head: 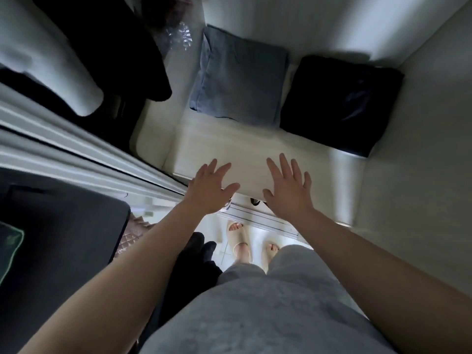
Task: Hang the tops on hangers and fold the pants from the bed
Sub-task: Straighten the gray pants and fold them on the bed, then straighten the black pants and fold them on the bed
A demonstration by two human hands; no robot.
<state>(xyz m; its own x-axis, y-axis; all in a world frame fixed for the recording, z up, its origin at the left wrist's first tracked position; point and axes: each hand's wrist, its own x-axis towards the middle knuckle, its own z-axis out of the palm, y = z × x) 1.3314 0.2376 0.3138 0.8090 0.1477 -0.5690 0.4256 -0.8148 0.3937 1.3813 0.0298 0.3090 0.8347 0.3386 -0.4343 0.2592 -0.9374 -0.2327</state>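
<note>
Left hand (212, 186): at 6 o'clock of the shelf, palm down, fingers spread, holding nothing; whether it touches the board cannot be told.
Right hand (287, 189): just beside the left, palm down, fingers splayed and empty, over the shelf's front edge.
Shelf (245, 146): pale, smooth, flat board inside a white-walled compartment.
Blue-grey folded piece (237, 77): at 12 o'clock on the shelf; a thick, squarish, soft-cornered stack of denim-like cloth; likely pants.
Dark folded piece (339, 103): at 2 o'clock, touching the blue-grey one; navy or black, a neat rectangle with a faint sheen in its creases.
White garment (46, 60): at 10 o'clock, hanging; smooth, with a rounded hem.
Black garment (115, 47): at 11 o'clock, hanging beside the white; matt, limp.
Dark cloth (194, 261): at 6 o'clock on the floor by the feet; crumpled, kind unclear.
Slippers (240, 238): beige, moulded, open-toed.
Done, by judgement: two folded pieces stored, at least two tops hung.
Left, by judgement: possibly the dark cloth on the floor; the bed cannot be clearly made out, so what remains there cannot be told.
</note>
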